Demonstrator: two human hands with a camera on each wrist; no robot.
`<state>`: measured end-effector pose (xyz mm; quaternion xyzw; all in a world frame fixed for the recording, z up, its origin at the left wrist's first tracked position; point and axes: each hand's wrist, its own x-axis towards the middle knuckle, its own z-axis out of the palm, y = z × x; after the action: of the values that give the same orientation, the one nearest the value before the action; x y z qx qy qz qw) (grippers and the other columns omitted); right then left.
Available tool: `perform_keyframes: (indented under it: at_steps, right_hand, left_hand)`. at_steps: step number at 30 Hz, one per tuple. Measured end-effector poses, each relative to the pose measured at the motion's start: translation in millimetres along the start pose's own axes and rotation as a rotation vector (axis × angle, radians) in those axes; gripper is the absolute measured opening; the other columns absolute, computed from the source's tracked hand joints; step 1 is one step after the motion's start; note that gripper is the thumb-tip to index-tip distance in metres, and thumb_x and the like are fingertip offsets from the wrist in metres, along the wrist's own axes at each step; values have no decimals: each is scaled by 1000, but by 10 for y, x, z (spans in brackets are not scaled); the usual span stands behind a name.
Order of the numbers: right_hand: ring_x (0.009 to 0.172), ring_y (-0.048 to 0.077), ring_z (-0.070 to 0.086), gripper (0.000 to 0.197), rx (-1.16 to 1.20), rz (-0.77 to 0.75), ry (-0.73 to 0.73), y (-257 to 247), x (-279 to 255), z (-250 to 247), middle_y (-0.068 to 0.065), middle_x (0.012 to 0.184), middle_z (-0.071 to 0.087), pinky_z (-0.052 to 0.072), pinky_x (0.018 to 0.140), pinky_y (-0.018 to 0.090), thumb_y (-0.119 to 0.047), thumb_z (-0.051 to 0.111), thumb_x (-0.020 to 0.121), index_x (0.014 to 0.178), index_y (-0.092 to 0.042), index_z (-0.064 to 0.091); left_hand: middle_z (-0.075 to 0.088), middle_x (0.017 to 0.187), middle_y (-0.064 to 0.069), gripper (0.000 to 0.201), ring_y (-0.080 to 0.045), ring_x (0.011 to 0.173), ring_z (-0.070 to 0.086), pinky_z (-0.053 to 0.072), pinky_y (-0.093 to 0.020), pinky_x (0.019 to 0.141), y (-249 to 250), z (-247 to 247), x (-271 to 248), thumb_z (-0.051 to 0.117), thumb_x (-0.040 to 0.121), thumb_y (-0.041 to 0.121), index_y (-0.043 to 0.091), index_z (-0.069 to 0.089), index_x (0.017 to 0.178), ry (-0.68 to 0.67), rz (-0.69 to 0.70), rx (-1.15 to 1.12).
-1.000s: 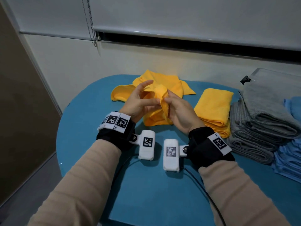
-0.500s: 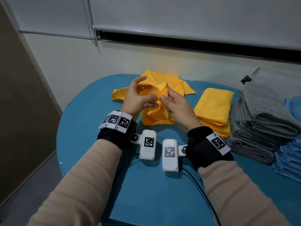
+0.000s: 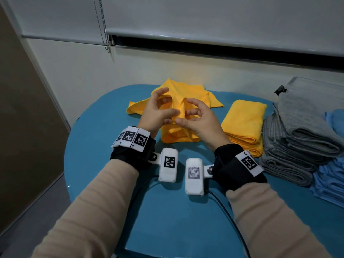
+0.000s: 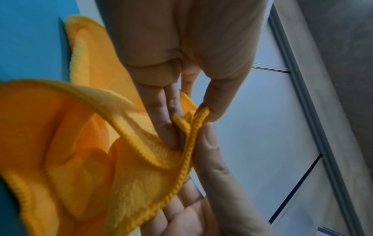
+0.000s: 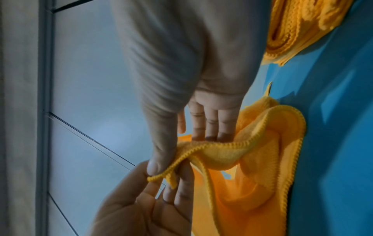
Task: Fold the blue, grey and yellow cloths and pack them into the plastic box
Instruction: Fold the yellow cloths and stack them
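Folding of the yellows is the step in hand, judged from the head view: both hands sit close together above the blue table (image 3: 104, 183), working the hemmed edge of a loose yellow cloth (image 3: 176, 135) whose lower part slumps on the table just in front of them. The left hand (image 3: 158, 112) nips the edge between thumb and curled fingers; the right hand (image 3: 195, 120) meets it from the other side, thumb tip on the same ridge of fabric. Another unfolded yellow cloth (image 3: 191, 90) lies behind, a folded yellow stack (image 3: 245, 123) to the right, then folded grey cloths (image 3: 297, 138) and blue cloths (image 3: 331, 179), with the plastic box (image 3: 316, 88) at the far right edge. Nothing here shows whether anything is packed yet.

Left wrist view: the ribbed hem of the cloth (image 4: 141, 167) doubles over itself at the thumb, pinched there, the fleece hanging limp and rumpled below.

Right wrist view: the right thumb presses the hem tip against the opposing fingers (image 5: 181, 183), the cloth (image 5: 242, 175) sagging in a soft loop toward the table.

Next, I'd judge, the hands must slide apart along the hem to find two corners and draw the cloth flat before any fold.
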<state>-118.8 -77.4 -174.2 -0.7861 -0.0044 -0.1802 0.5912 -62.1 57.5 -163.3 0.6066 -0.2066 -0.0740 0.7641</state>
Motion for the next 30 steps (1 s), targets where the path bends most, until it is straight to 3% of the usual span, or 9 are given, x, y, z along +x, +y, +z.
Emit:
perform_keyframes:
  at_steps: [4,7,10,15,18,23,26,28,30]
  right_hand:
    - [88,15,63,70,-23,-25,61,-3,10,-4,-5,102,56,52,77,23,-25,80,73,133,-25,44]
    - [90,12,59,55,-19,-111,115,-35,-12,-24,-4,107,54,50,75,19,-22,80,72,117,-27,49]
    - [96,10,55,46,-115,-191,11,-57,-38,-9,-2,111,54,45,76,11,-18,82,70,103,-29,52]
    - [81,2,53,17,-194,-253,51,-18,-5,14,-5,97,59,41,70,8,-13,73,80,88,-24,63]
    - [71,-3,52,8,-104,-252,82,-48,1,-24,-12,79,62,38,67,8,-13,67,86,88,-21,66]
    - [54,-4,40,28,-84,-281,32,-120,-25,-62,-18,51,47,31,55,9,-17,60,91,65,-25,56]
    - [63,0,43,23,-120,-278,-17,-134,-36,-64,-5,62,54,35,59,17,-19,57,93,72,-13,62]
    - [70,1,50,15,-108,-286,7,-143,-36,-83,6,72,62,39,64,17,-17,58,93,85,-9,67]
    - [68,-9,52,8,-88,-282,79,-131,-22,-118,-7,75,62,38,66,8,-14,60,91,90,-12,67]
  left_hand:
    - [51,109,-3,72,-18,86,59,52,-24,55,-26,-28,21,71,66,-3,22,43,127,7,9,46]
    - [52,107,-7,67,-14,74,61,56,-26,55,-27,-46,37,63,77,-12,21,41,131,41,25,6]
    - [52,91,-7,65,-10,56,57,50,-21,47,-20,-55,40,52,83,-16,23,41,133,5,33,-65]
    - [44,95,-9,51,-15,54,61,58,-27,55,-8,-57,46,47,87,-11,19,52,128,-71,13,-67]
    - [48,82,-10,37,-15,55,62,55,-28,59,33,-65,34,47,90,-1,20,58,119,-59,38,23]
    - [26,96,0,31,-15,97,36,34,-17,90,76,-51,16,47,93,38,35,58,121,8,183,365]
    - [22,89,6,54,-14,99,33,34,-25,101,8,-77,28,61,58,77,51,63,105,-73,262,503]
    - [25,90,8,74,-11,101,33,33,-25,99,-29,-90,43,64,36,86,41,69,95,-97,179,552]
    - [27,95,7,98,-12,107,31,30,-28,102,-51,-113,76,68,32,82,13,68,103,-107,144,643]
